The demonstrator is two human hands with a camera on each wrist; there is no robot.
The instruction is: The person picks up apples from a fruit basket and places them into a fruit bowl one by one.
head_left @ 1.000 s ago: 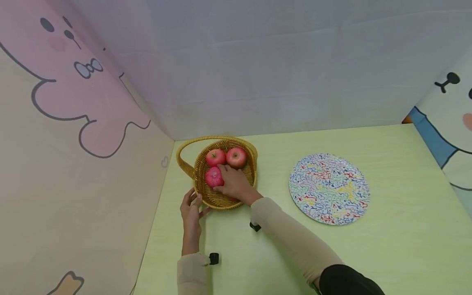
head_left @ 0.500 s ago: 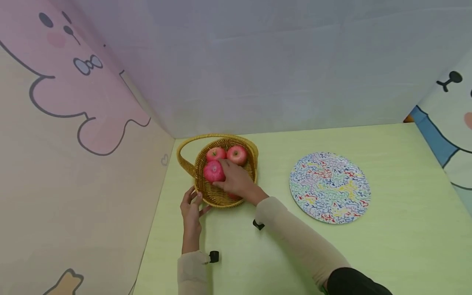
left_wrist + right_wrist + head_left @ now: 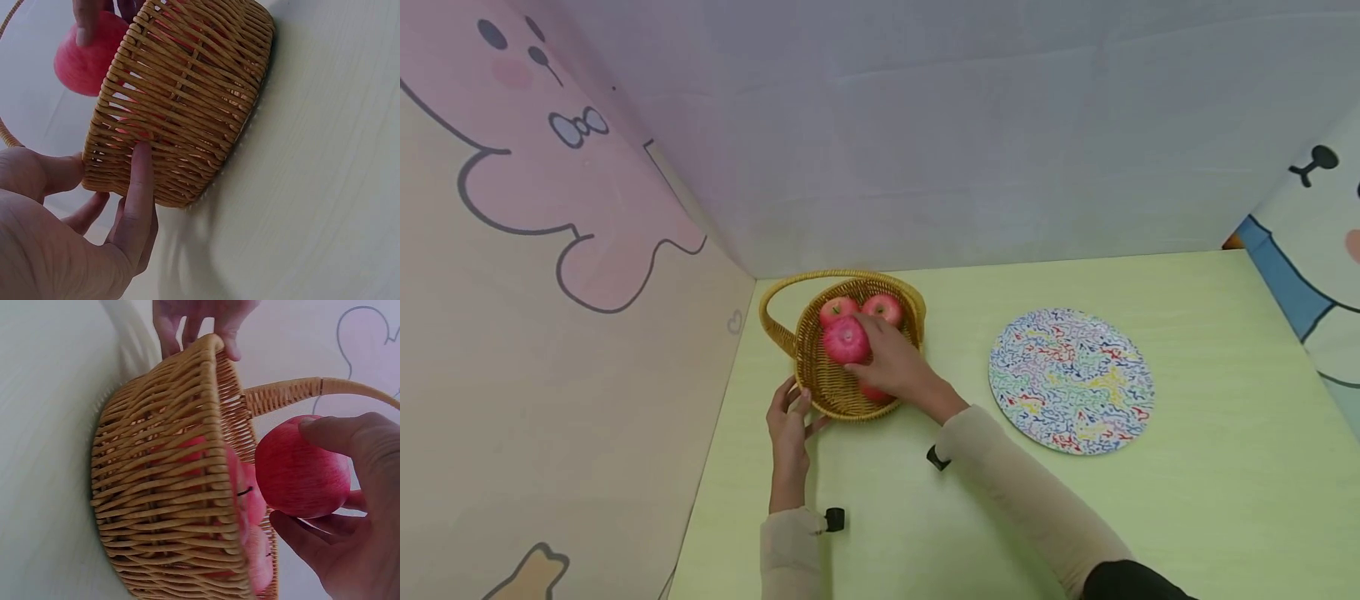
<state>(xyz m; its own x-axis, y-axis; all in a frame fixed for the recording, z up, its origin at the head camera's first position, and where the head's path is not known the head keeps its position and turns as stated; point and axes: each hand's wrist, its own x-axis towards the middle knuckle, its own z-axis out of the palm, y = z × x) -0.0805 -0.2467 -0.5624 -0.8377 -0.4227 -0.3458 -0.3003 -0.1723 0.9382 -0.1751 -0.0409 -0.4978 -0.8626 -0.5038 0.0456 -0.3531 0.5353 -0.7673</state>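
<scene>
My right hand [image 3: 898, 367] grips a deep pink apple [image 3: 847, 340] by its sides. In the right wrist view, that apple [image 3: 303, 467] hangs just above the rim, thumb on one side and fingers on the other. Under it stands a brown wicker basket [image 3: 835, 400] with an arched handle. At the basket's front left, my left hand [image 3: 81, 231] holds the rim, its thumb at the edge and a finger [image 3: 142, 181] against the outer weave. Inside are a back-left apple [image 3: 838, 310], a back-right apple [image 3: 883, 308] and a front apple [image 3: 876, 393], partly covered by my right hand.
A round board [image 3: 1070, 383] with a multicoloured squiggle pattern lies right of the basket on the pale green table [image 3: 1210, 358]. A grey-white wall [image 3: 955, 167] rises behind. On the left, a cartoon-printed wall [image 3: 625, 392] stands close to the basket.
My right hand has lifted the apple from among the others and drawn it slightly back and right, uncovering more of the front apple. My left hand stays at the basket's rim.
</scene>
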